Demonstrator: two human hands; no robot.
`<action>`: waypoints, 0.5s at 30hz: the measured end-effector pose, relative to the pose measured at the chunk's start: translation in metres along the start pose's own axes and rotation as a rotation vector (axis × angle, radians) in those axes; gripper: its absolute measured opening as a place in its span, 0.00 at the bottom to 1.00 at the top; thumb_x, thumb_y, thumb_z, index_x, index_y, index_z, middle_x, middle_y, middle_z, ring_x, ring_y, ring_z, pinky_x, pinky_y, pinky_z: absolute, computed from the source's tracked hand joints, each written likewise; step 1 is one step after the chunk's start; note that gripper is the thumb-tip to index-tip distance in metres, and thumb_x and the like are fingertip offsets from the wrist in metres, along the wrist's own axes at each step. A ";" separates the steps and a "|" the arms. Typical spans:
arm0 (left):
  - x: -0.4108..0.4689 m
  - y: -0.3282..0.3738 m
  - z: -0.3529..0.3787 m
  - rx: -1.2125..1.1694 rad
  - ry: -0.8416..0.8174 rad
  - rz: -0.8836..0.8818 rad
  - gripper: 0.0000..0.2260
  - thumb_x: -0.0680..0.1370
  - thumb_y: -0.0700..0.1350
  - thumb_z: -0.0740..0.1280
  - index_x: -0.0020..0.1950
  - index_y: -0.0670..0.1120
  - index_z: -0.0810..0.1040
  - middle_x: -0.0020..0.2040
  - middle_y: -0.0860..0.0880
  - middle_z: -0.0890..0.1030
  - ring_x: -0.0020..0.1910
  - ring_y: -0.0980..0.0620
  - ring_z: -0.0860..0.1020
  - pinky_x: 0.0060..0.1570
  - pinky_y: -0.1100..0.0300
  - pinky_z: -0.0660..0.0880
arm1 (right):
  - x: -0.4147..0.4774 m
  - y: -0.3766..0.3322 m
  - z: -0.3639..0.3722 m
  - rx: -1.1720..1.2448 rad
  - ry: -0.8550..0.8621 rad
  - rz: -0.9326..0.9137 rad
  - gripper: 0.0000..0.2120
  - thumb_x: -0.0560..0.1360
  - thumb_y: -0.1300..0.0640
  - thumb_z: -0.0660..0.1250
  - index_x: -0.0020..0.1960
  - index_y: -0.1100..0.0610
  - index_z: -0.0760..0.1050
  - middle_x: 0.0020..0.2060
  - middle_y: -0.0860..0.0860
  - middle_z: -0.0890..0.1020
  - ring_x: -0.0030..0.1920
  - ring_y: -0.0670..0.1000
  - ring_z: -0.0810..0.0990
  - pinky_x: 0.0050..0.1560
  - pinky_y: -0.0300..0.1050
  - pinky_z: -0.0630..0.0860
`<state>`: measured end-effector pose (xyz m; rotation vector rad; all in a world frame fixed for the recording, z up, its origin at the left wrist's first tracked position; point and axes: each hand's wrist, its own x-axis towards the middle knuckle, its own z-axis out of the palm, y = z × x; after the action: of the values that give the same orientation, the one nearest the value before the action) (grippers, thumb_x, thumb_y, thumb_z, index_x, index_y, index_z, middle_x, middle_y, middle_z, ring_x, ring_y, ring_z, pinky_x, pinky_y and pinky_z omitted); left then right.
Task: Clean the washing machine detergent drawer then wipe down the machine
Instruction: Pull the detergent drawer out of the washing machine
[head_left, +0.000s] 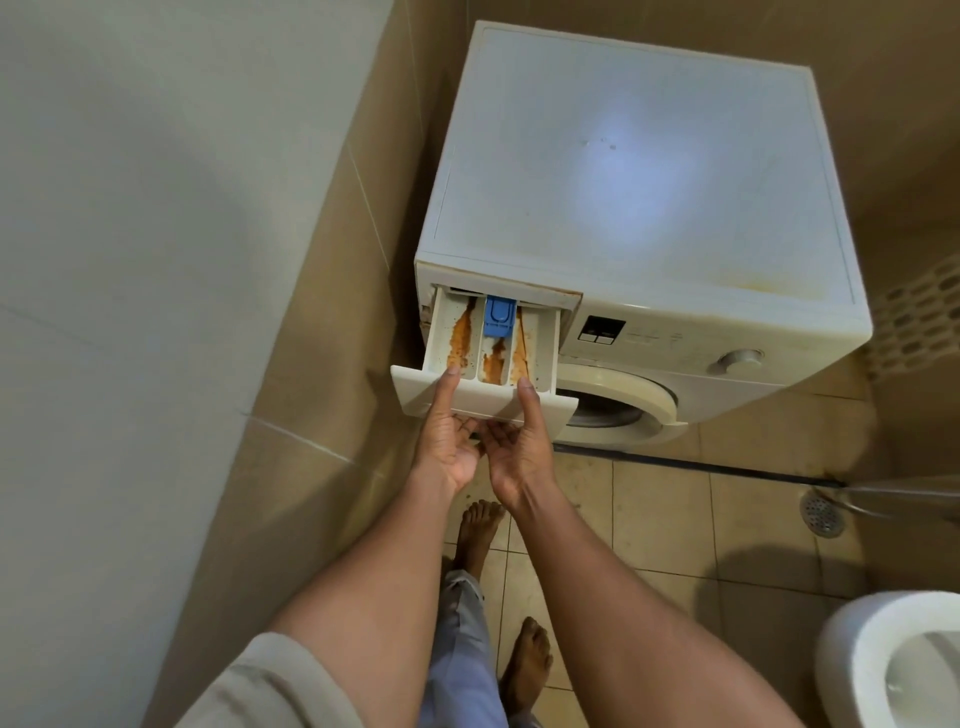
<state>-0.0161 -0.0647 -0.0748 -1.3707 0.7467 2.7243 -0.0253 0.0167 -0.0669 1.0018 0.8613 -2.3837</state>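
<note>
Detergent drawer (491, 358), streaked with orange residue, juts out of the washing machine (644, 208). Both hands grasp its front panel: left hand (448, 439) and right hand (519, 441), thumbs on top, fingers underneath.

The white front-loading washing machine (644, 171) stands on the tiled floor in the corner, its flat top dusty and yellowed at the front edge. Its detergent drawer (488, 353) is pulled well out at the upper left, its compartments streaked with orange-brown residue, a blue insert (500, 316) in the middle compartment.
</note>
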 end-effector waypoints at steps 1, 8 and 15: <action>0.000 0.000 -0.001 0.002 -0.002 -0.003 0.32 0.69 0.53 0.76 0.69 0.42 0.73 0.56 0.38 0.81 0.58 0.41 0.79 0.68 0.44 0.74 | -0.001 -0.001 0.000 -0.009 0.001 0.000 0.33 0.70 0.49 0.76 0.69 0.62 0.69 0.59 0.65 0.80 0.60 0.61 0.81 0.60 0.55 0.79; -0.001 0.000 0.001 0.026 0.011 0.012 0.27 0.75 0.51 0.74 0.70 0.44 0.72 0.55 0.40 0.81 0.56 0.43 0.79 0.67 0.45 0.75 | -0.014 -0.012 -0.003 -0.666 0.203 -0.169 0.24 0.72 0.36 0.70 0.51 0.57 0.79 0.44 0.57 0.86 0.43 0.53 0.86 0.42 0.47 0.84; 0.000 -0.007 0.006 0.014 0.064 0.069 0.35 0.69 0.56 0.77 0.72 0.46 0.70 0.58 0.39 0.80 0.59 0.42 0.79 0.65 0.40 0.76 | -0.022 -0.039 0.029 -1.293 0.192 -0.800 0.17 0.78 0.45 0.67 0.37 0.56 0.77 0.30 0.47 0.78 0.30 0.44 0.77 0.31 0.41 0.76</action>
<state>-0.0192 -0.0555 -0.0745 -1.4630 0.8314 2.7324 -0.0473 0.0281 -0.0202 0.3124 2.6988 -1.4846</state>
